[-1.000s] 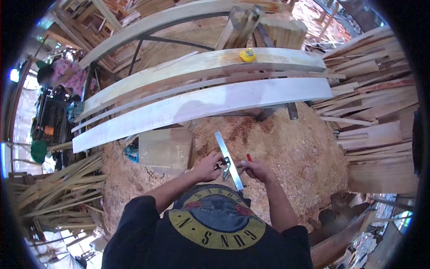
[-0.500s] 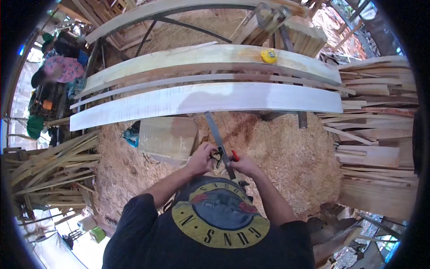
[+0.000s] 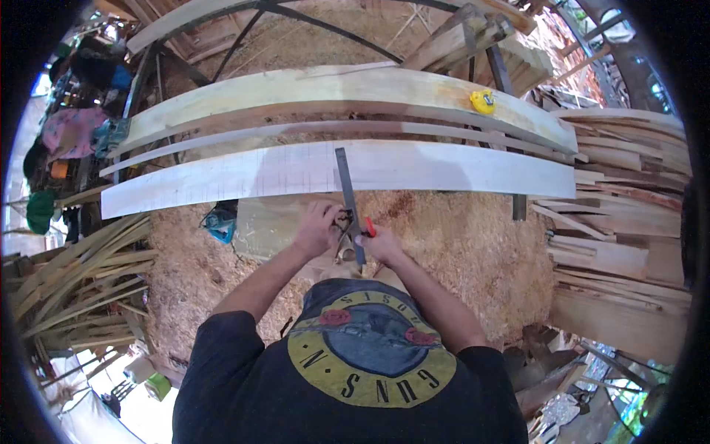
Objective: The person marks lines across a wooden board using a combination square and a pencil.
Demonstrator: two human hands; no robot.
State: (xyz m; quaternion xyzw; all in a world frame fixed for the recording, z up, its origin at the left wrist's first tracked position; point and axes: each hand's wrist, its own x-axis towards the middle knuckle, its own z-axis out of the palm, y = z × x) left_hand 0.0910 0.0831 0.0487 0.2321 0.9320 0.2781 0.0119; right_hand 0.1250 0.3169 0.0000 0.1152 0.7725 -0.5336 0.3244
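My left hand (image 3: 319, 226) is closed around the dark head of a combination square, whose long steel blade (image 3: 344, 174) points away from me. The blade's far end lies over the near part of a pale board (image 3: 436, 166), which bears several thin pencil lines across its left half. In my right hand (image 3: 379, 243) a red pencil (image 3: 370, 226) sticks up between the fingers. The fingers of that hand are also against the lower part of the blade. How the square's head sits in my left fingers is partly hidden.
Behind the pale board run a thin strip (image 3: 296, 132) and a thick beam (image 3: 296, 92) carrying a yellow tape measure (image 3: 483, 101). A blue-handled tool (image 3: 220, 223) lies by a wooden panel (image 3: 266, 226) on the sawdust. Offcuts are stacked left and right. A person in pink (image 3: 70, 133) is far left.
Both hands have moved forward and slightly left with the square, so its blade now overlaps the pale board. The blade has turned more upright in view. My view has shifted a little.
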